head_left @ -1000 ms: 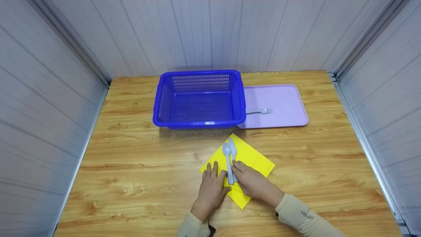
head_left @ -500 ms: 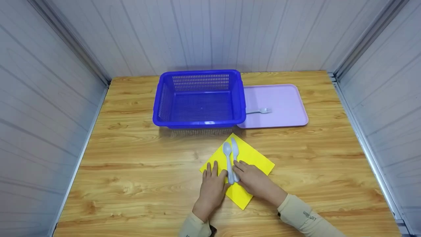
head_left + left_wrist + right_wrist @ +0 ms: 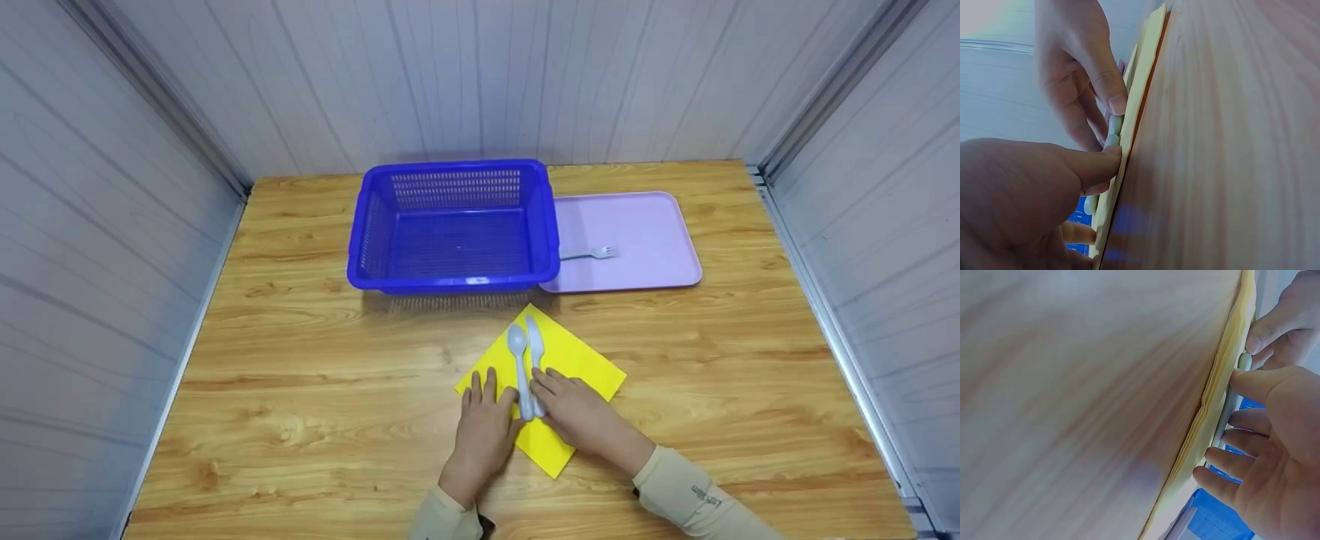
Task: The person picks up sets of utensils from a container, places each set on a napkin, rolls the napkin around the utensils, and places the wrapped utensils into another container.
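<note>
A grey spoon (image 3: 517,341) and a grey table knife (image 3: 535,337) lie side by side on a folded yellow napkin (image 3: 581,358), their handles nearly together. My left hand (image 3: 484,435) rests on the napkin's left part with fingers spread; its thumb and index tips lie beside the spoon handle. My right hand (image 3: 581,412) pinches the knife handle from the right between thumb and fingers, partly covering it. In the left wrist view, the thumb of the right hand (image 3: 1081,62) presses the handle's end. In the right wrist view, a grey handle (image 3: 1245,361) shows between both thumbs.
Behind the napkin stands a blue perforated basket (image 3: 454,283). A pink tray (image 3: 652,225) lies to its right, partly hidden by the basket, and bears a grey fork (image 3: 600,253). Pale panel walls (image 3: 480,82) enclose the wooden table (image 3: 300,412) at the back and sides.
The knife has shifted slightly right with my right hand, widening the gap at the spoon's bowl. Between half a second ago and now, hardly anything moves; my left hand stays nearly still.
</note>
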Demonstrator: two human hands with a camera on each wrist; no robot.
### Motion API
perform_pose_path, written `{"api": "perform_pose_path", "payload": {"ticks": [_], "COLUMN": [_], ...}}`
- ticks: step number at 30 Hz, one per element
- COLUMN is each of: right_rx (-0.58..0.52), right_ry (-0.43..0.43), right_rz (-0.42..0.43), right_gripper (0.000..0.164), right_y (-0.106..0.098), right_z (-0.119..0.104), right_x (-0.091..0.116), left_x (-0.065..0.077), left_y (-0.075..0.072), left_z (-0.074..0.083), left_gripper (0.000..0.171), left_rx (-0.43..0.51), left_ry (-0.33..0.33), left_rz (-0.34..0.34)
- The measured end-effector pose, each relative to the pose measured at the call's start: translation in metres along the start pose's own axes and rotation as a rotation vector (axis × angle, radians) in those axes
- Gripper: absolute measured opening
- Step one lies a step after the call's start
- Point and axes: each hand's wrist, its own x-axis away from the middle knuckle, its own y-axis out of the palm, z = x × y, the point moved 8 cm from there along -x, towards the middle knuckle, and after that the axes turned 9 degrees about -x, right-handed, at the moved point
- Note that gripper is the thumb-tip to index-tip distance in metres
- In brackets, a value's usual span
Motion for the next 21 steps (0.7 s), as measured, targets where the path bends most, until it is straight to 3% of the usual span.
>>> {"api": "perform_pose_path", "payload": {"ticks": [6,11,17,21], "right_rx": [-0.008,-0.029,-0.054,-0.086], "right_ry": [0.013,0.022,-0.004,0.072], "right_rz": [-0.014,-0.039,0.03,0.139], "right_gripper": [0.05,0.059,0.051,0.035], "right_y": [0.001,-0.003,-0.032,-0.062], "right_z": [-0.001,-0.001,0.014,0.044], "right_x": [-0.001,-0.001,-0.004,-0.012], "left_x": [0.001,0.003,0.004,0.003], "left_y": [0.001,0.001,0.002,0.004], "left_z": [-0.003,-0.007,-0.006,-0.002], "left_gripper": [0.037,0.051,0.078,0.089], "left_rx": [0.012,0.021,0.054,0.044], "left_ry": [-0.012,-0.017,-0.004,-0.02], "left_rz": [-0.016,-0.042,-0.059,-0.077]}}
